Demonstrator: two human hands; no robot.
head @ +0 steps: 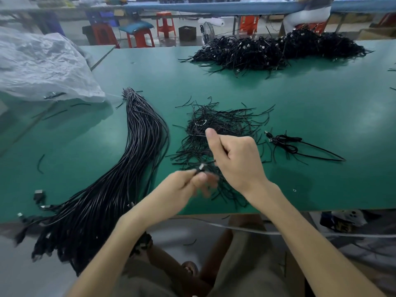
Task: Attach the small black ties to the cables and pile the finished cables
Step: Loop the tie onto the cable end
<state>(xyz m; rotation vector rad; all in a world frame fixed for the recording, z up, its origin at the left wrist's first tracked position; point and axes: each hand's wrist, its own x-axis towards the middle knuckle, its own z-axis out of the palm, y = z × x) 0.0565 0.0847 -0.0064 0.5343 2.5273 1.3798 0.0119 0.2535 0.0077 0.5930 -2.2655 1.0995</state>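
While both hands work close over the green tabletop (321, 116), left hand (182, 187) pinches a black cable's plug end (201, 167); right hand (233, 155) is closed, prob. on a tie. Loose black ties (220, 123) just beyond, w/in reach; uncoiled cable bundle (132, 157) at left; finished pile (278, 50) far back.

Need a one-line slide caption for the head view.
Both hands, left and right, work a cable end over loose black ties on a green table.

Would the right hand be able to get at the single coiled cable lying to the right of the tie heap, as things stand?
Probably yes: the coiled cable lies alone on bare green table just right of the right hand, nothing between. That hand is closed, though, apparently pinching a tie.
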